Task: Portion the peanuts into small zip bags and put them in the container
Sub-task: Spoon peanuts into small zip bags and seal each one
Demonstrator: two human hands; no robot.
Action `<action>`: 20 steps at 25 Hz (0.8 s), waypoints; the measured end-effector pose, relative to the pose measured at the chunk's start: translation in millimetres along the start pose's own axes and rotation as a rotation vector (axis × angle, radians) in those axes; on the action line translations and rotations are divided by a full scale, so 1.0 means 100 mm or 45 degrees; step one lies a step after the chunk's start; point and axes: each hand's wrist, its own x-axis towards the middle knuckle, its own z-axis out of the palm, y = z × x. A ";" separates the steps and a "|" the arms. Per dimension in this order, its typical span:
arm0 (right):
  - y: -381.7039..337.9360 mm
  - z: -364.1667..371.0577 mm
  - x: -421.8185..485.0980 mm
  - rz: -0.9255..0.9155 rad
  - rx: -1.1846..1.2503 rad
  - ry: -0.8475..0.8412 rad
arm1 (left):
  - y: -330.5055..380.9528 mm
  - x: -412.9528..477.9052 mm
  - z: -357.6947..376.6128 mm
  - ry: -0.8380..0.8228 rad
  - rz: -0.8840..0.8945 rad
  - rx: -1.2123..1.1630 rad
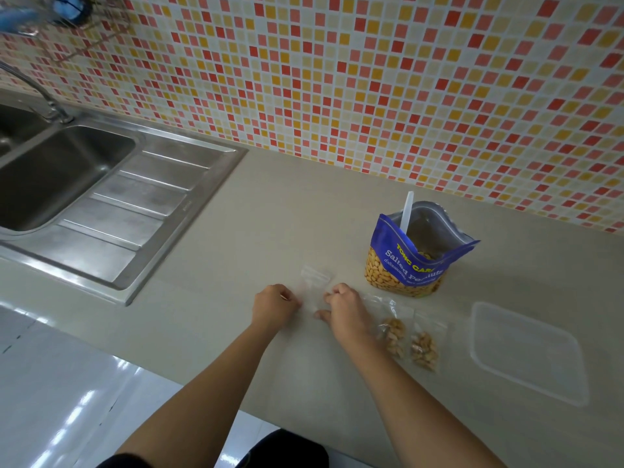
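- The mosaic wall (371,79), glossy little squares of red, orange and cream, stood beyond the hands.
- The counter (270,214), smooth matte beige, carried everything; the steel sink (135,204) with its ribbed drainer lay well off to the left of the grip.
- The container (526,352), a shallow rounded rectangle of cloudy clear plastic, sat empty to the far right of the grip, beyond the filled bags.
- The peanut pouch (415,258), blue crinkly foil with a clear window, stood open just beyond the right hand, still part full of nuts.
- The left hand (275,304) and right hand (344,309) had fingers curled onto opposite edges of the empty zip bag (315,282), seemingly pinching it between them on the counter.
- Two filled bags (393,336) (423,349), thin limp film lumpy with pale nuts, lay just right of the right wrist.
- The spoon (407,211), slim white plastic, stood in the pouch with its handle sticking out.
- The step looked like opening a third bag: two portions were packed and none was in the container yet.
- The next move would likely call for parting the slippery seal, then keeping the mouth open while the spoon was fetched.
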 end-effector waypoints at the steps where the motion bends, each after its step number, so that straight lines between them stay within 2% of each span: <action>1: -0.01 0.00 0.00 0.003 0.004 0.001 | -0.01 0.01 0.00 -0.002 0.005 -0.015; 6: -0.01 -0.01 -0.02 0.027 0.031 -0.003 | -0.01 0.01 -0.01 -0.007 0.030 0.004; 10: -0.01 -0.02 0.00 0.014 0.040 -0.010 | -0.04 0.03 -0.04 0.132 -0.013 -0.011; 15: 0.00 -0.03 0.01 -0.009 0.063 0.003 | -0.13 0.05 -0.13 0.169 -0.011 -0.070; 18: 0.02 -0.07 0.04 0.004 0.176 0.004 | -0.18 0.05 -0.18 0.136 -0.022 -0.318; 20: 0.03 -0.10 0.03 0.060 0.278 0.080 | -0.21 0.03 -0.24 0.092 -0.032 -0.520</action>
